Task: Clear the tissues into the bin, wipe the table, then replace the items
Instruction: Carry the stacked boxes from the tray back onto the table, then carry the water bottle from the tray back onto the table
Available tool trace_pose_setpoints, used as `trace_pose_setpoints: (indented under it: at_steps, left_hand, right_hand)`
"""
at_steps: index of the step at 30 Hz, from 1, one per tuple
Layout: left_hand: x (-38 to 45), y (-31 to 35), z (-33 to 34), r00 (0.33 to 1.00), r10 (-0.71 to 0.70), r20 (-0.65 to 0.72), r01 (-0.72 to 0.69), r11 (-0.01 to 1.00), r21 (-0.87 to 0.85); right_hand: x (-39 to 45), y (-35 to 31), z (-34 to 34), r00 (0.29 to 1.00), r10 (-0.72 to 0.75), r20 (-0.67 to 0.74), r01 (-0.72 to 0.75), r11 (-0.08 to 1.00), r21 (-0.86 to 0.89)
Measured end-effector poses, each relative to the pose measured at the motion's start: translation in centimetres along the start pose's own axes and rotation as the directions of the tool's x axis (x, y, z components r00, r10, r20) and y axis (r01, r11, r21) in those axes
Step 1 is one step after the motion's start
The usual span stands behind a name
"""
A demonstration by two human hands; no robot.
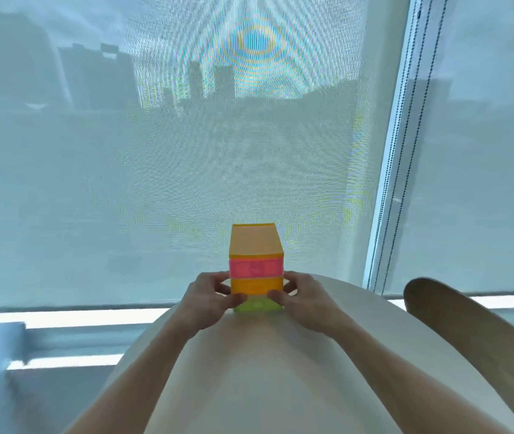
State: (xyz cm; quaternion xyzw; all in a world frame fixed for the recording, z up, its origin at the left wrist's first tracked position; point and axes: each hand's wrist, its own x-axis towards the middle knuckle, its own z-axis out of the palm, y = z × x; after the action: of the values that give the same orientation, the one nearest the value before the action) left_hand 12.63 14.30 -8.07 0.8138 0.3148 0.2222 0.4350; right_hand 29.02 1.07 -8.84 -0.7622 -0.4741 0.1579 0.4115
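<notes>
Two bare forearms, no sleeves, hands (215, 297) unadorned

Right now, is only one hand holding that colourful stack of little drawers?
No, both the left hand and the right hand grip the colourful drawer stack from either side, at the far edge of the white table.

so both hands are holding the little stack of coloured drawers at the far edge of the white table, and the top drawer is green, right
Not quite: the head view shows the top of the drawer stack is orange, with pink below it, another orange, and green at the bottom. The rest holds: the left hand and right hand grip it from either side, near the far edge of the white table.
</notes>
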Motion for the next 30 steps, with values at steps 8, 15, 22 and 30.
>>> trace_pose_setpoints:
  at_steps: [8, 15, 22, 30]
  left_hand:
    - [0.0, 0.0, 0.0, 1.000, 0.003, 0.012, -0.003, 1.000, -0.015]
    - [-1.8, -0.9, -0.4, 0.993, -0.119, -0.026, 0.119, 0.993, -0.006]
    - [-7.0, -0.4, -2.8, 0.995, -0.085, -0.049, 0.088, 0.994, 0.059]
    - [-16.2, -0.6, -6.0, 0.992, -0.047, -0.120, 0.052, 0.998, 0.040]
  right_hand:
    - [-0.2, 0.0, 0.1, 0.998, 0.054, -0.016, -0.054, 0.999, -0.002]
    - [-2.2, -0.7, 0.3, 0.986, 0.144, -0.082, -0.147, 0.989, -0.024]
    - [-5.8, -2.4, 1.0, 0.964, 0.168, -0.208, -0.180, 0.983, -0.042]
    - [-12.0, -8.0, 4.3, 0.981, 0.085, -0.175, -0.083, 0.996, 0.017]
